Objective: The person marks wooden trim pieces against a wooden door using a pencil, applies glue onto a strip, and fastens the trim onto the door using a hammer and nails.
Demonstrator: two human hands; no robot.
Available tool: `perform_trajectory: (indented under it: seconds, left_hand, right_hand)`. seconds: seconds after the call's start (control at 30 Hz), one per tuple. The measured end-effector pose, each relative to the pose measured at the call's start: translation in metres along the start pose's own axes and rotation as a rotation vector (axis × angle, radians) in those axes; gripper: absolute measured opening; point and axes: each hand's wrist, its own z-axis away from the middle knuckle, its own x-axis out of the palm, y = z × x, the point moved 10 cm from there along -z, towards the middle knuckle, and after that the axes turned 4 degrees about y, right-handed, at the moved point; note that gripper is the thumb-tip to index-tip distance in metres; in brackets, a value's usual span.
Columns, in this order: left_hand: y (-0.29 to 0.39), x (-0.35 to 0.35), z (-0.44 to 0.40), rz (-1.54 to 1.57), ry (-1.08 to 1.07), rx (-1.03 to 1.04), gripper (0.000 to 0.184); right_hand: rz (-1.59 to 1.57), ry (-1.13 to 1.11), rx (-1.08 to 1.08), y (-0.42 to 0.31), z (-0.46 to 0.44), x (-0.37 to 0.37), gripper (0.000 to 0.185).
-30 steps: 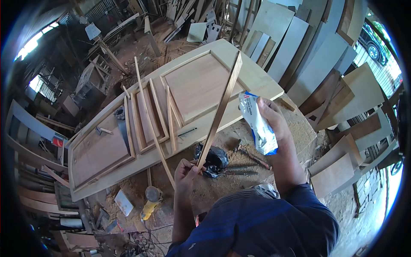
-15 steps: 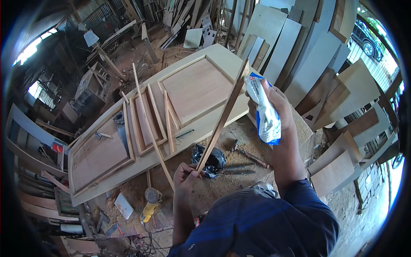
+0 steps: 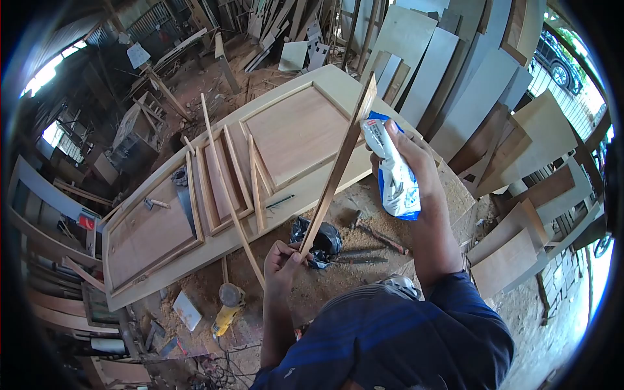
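Between the thumb and fingers of my left hand [image 3: 283, 261] is the lower end of a long, thin wooden strip [image 3: 335, 175], which slants up and away to the right. My right hand [image 3: 411, 153] is wrapped round a white and blue squeeze pouch [image 3: 396, 182]. The pouch's top end is close beside the upper part of the strip; whether they touch I cannot tell. Beyond both hands lies a panelled wooden door [image 3: 299, 136] with moulding frames. Another long strip [image 3: 227, 188] rests across it, and a loose small frame [image 3: 224, 179] lies there too.
On the sawdust-covered bench are a black plastic bag [image 3: 318, 240], a hammer [image 3: 380, 235] and a yellow power tool [image 3: 227, 311]. A second hammer [image 3: 156, 204] and a pen [image 3: 281, 201] lie on the door. Boards [image 3: 481, 84] lean at the right.
My right hand and the pouch have shifted slightly left. The strip's upper end has risen a little, and my left hand has moved slightly up, still gripping it.
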Motion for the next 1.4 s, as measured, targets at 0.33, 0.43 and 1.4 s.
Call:
perform_trajectory:
  seconds: [0.33,0.43,1.4]
  left_hand:
    - [0.002,0.017,-0.012,0.098,0.012,-0.005,0.019]
    - [0.003,0.025,-0.016,0.149,0.016,-0.011,0.019]
    - [0.057,0.075,-0.058,0.512,0.057,0.021,0.008]
  right_hand:
    - [0.028,-0.111,0.105,0.036,-0.004,0.015,0.042]
    - [0.041,-0.144,0.144,0.042,0.0,0.022,0.043]
    - [0.101,-0.33,0.265,0.104,0.045,0.054,0.04]
